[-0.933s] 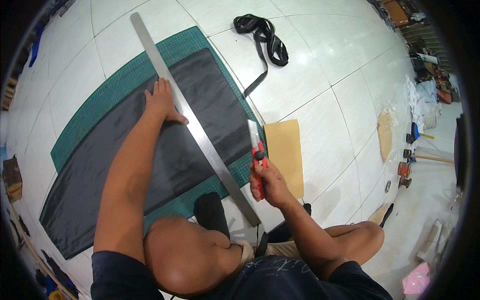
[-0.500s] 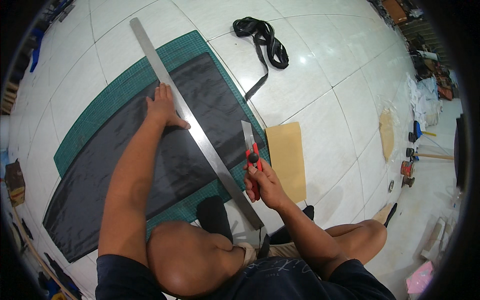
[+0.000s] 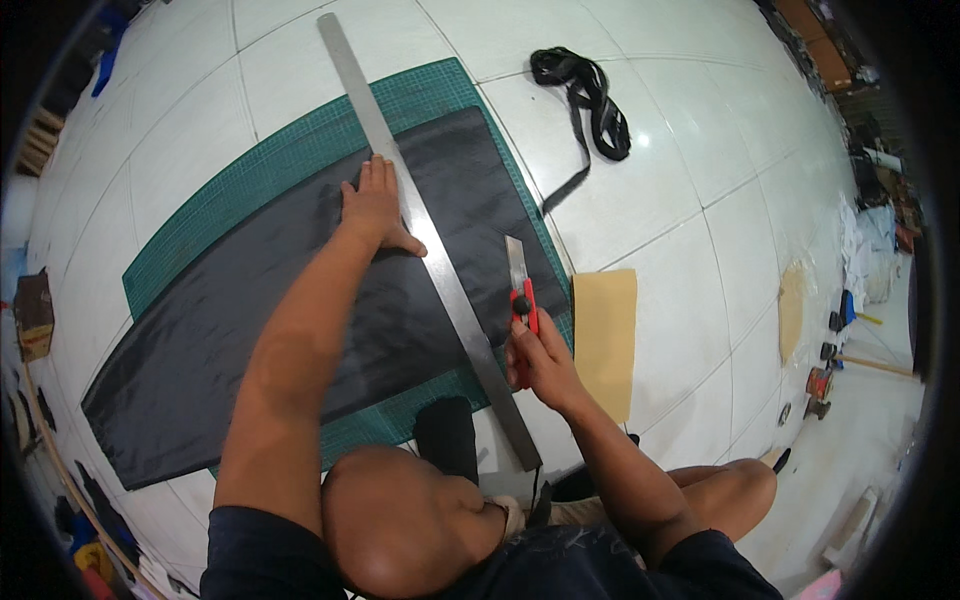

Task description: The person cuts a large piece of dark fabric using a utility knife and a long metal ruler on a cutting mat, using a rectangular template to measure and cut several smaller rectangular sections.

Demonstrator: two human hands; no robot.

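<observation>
A long metal ruler [image 3: 440, 265] lies slantwise across a sheet of black fabric [image 3: 270, 290], which rests on a green cutting mat [image 3: 245, 185]. My left hand [image 3: 378, 212] is spread flat, its fingertips and thumb at the ruler's left edge and its palm over the fabric. To the right of the ruler, my right hand [image 3: 545, 360] grips a red utility knife [image 3: 527, 305] with a black knob. The knife's blade is out and points away from me, over the right part of the fabric. Whether the blade touches the fabric I cannot tell.
A bundle of black strap [image 3: 590, 105] lies on the white tiled floor beyond the mat. Tan card [image 3: 605, 345] sits by the mat's right edge. My bent knee [image 3: 400, 520] is close to the near edge. Assorted items line the right wall.
The whole scene has shifted to the right in view as my head turned. My left hand still presses at the ruler, and the knife in my right hand now points more upright.
</observation>
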